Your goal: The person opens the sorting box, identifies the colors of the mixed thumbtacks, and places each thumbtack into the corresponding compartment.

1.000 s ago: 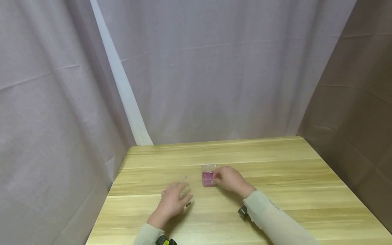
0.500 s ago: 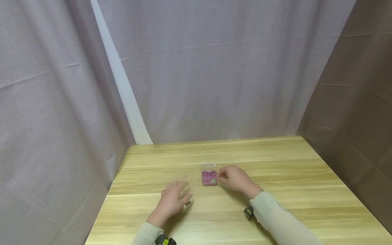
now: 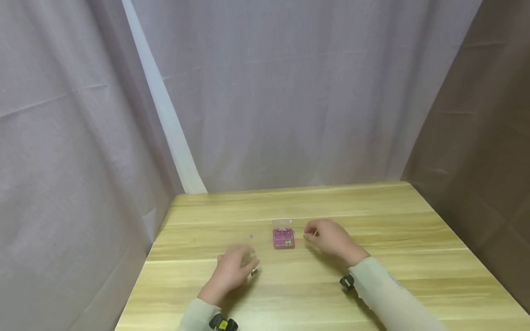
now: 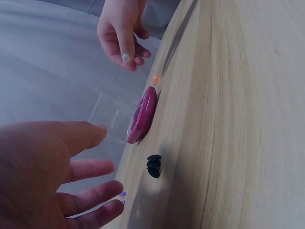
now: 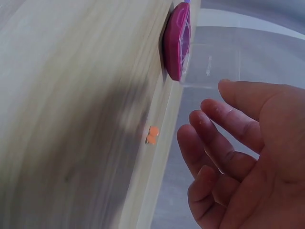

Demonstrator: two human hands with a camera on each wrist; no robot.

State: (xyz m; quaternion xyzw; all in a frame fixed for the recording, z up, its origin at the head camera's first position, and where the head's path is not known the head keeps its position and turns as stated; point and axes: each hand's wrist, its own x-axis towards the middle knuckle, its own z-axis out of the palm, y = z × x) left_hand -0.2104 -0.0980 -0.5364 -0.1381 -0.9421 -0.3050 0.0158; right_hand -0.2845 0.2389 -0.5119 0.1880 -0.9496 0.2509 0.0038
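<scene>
A small magenta box (image 3: 283, 239) lies on the table, its clear hinged lid (image 3: 282, 224) raised at the back. Small green pieces (image 3: 288, 242) sit in its front right compartment. My right hand (image 3: 331, 239) hovers to the right of the box, fingers loosely bent and holding nothing. Below those fingertips, a small two-lobed orange piece (image 5: 152, 135) rests on the wood. Left of the box, my left hand (image 3: 233, 271) hangs relaxed with its fingers spread and nothing in them. Beside its thumb lies a small dark lobed piece (image 4: 153, 166).
A tiny purple piece (image 3: 250, 236) lies beyond the left fingertips. The wood-grain table (image 3: 372, 207) runs back to a grey curtain (image 3: 290, 115). Both wrists carry dark strapped devices, such as the left one (image 3: 223, 322).
My right hand has drawn back from above the box and moved right, leaving green pieces visible in the front right compartment. The left hand has stayed in about the same place.
</scene>
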